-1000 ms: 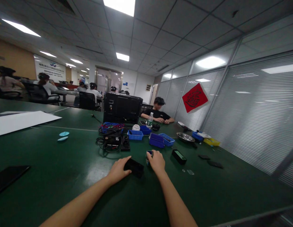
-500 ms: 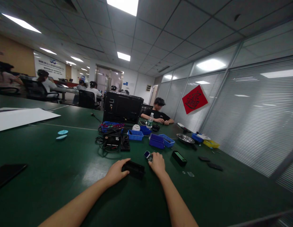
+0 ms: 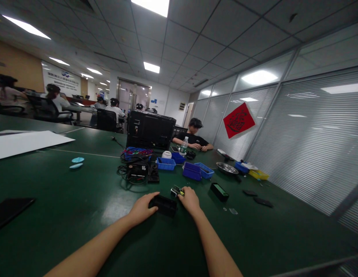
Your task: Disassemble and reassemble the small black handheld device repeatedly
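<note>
My left hand (image 3: 144,209) grips the near left end of an open black plastic case (image 3: 165,206), thumb on its near side and fingers along the far edge. The case lies on the green table. Just to its right, my right hand (image 3: 190,200) is closed on a small circuit module (image 3: 176,191) with a silvery edge and yellow-green parts, held above and beyond the case's far right corner. My right fingertips are partly hidden. Further right stands another black case (image 3: 219,192) with a green board inside.
Blue bins (image 3: 192,171), a soldering-station-like black box (image 3: 137,171) with cables, and a metal bowl (image 3: 226,168) stand beyond my hands. Clear plastic scraps (image 3: 233,211) and dark flat pieces (image 3: 262,202) lie to the right. A person (image 3: 194,138) sits across the table.
My right hand has turned the module over, so its dark screen face no longer shows, and moved it slightly left towards the case. My left hand and the case stay put.
</note>
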Demonstrator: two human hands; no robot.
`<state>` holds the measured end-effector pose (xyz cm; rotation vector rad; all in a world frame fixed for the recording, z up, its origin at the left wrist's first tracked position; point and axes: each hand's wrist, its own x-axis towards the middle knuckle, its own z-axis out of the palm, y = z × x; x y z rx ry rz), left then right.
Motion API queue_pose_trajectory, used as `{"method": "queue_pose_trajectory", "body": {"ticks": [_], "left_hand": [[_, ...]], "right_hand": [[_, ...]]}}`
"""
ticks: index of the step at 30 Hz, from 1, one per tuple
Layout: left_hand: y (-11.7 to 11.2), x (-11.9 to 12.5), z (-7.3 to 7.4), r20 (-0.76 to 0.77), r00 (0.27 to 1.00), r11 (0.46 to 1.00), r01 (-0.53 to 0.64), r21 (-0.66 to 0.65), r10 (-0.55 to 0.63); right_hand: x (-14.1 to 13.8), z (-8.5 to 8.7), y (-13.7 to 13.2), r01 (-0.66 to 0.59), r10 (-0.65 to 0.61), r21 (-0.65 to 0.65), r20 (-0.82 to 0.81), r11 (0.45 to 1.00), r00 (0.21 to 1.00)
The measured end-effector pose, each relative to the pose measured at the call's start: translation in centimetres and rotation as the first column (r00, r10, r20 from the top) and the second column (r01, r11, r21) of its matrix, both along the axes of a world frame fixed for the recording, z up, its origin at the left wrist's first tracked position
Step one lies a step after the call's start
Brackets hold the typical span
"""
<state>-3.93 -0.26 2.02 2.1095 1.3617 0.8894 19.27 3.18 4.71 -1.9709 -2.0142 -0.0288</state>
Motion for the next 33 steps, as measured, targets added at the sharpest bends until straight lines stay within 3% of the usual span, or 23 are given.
{"method": "queue_pose_trajectory", "body": {"ticks": [4,13,16,19,28,31,33], "left_hand": [[0.1,0.0,-0.3,0.007,1.000,1.000,0.015,-0.003,-0.015],[0.0,-0.1,0.1,0.026,1.000,1.000,0.008,-0.012,-0.007],[0.0,0.0,0.1,0.036,0.999,1.000,-0.001,-0.024,0.002],[0.2,0.0,-0.2,0.040,0.999,1.000,-0.006,-0.023,0.006],[0.2,0.1,-0.3,0.042,0.999,1.000,-0.021,-0.022,0.022],[0.1,0.1,-0.1,0.012,0.999,0.999,-0.033,-0.028,0.033],[0.1,0.1,-0.1,0.001,0.999,0.999,-0.042,-0.030,0.042]], "right_hand": [[0.2,0.2,-0.1,-0.082,0.083,0.095,-0.002,0.992,0.997],[1.7,-0.6,0.8,-0.253,0.230,-0.009,-0.391,0.967,0.891],[1.2,-0.4,0.6,-0.315,0.304,0.037,-0.388,0.948,0.870],[1.0,0.0,0.3,-0.353,0.362,0.084,-0.285,0.932,0.887],[2.9,0.8,0.1,-0.210,0.204,-0.097,-0.075,0.973,0.976],[2.6,0.8,0.1,-0.188,0.179,-0.043,-0.153,0.981,0.972],[2.1,0.9,0.3,-0.148,0.159,0.060,-0.293,0.987,0.943]]}}
